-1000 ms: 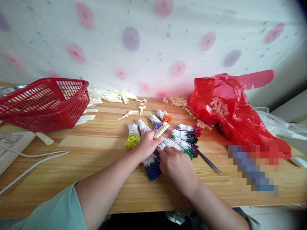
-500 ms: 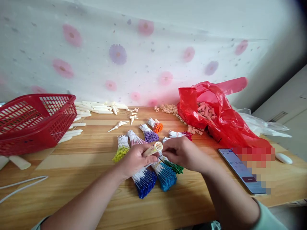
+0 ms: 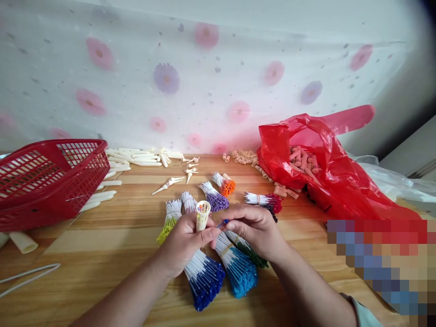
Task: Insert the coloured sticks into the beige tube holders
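Observation:
My left hand [image 3: 185,240] is closed around a cream plastic pen barrel [image 3: 202,221], its slotted open end pointing up. Small coloured tips, orange and purple among them, show inside that end. My right hand [image 3: 255,227] pinches a thin pen refill [image 3: 223,223] with a dark blue end, just right of the barrel; its other end is at my left fingertips. Below my hands lie rubber-banded bundles of dark blue refills [image 3: 204,284], light blue refills [image 3: 238,268] and green refills [image 3: 250,250]. Yellow refills [image 3: 169,220] lie beside my left hand, partly covered.
Beyond my hands lie purple [image 3: 214,197], orange [image 3: 225,184] and red refill bundles [image 3: 264,200]. A red basket [image 3: 54,181] stands left, near cream barrels [image 3: 143,156] and pointed pieces [image 3: 168,185]. At right, a red plastic bag [image 3: 337,177] holds pink slotted pieces [image 3: 303,160].
The barrel has tipped more upright and moved left with my left hand. My right hand has lowered slightly, and the blue refill's end now shows at its fingertips. The view has shifted.

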Motion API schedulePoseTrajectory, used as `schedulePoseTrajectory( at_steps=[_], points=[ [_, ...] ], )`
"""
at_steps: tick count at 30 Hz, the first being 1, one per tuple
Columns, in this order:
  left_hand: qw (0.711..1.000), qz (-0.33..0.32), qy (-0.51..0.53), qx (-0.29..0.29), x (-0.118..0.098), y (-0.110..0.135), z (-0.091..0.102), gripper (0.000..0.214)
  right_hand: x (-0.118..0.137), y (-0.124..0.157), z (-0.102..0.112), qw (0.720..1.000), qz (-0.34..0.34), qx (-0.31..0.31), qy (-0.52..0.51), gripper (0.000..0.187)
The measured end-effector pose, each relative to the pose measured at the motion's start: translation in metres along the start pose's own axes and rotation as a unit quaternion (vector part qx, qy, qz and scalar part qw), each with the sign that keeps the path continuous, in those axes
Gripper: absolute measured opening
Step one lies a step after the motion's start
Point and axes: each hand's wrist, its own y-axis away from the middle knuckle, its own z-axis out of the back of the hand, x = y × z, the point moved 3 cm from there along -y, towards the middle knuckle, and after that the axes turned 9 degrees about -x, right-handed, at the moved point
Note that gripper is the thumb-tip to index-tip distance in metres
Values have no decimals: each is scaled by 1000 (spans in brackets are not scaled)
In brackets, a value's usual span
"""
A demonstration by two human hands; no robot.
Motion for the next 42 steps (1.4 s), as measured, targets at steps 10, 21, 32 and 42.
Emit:
schedulePoseTrajectory(
  at_steps=[10,21,32,42],
  points=[
    [980,-128,-128,-76,-10,-7,10,34,71,37,25,961,189,-184,85,8],
    [952,-248,-177,-18,-17,-6,4,18,103,42,14,897,255,-5,360,19],
    [949,-217,-217,78,-21,-4,-1,27,113,34,10,916,248,-21,314,18],
    [950,-234,-192,79,-16,-5,-1,27,113,42,12,879,288,-21,379,9]
  ],
)
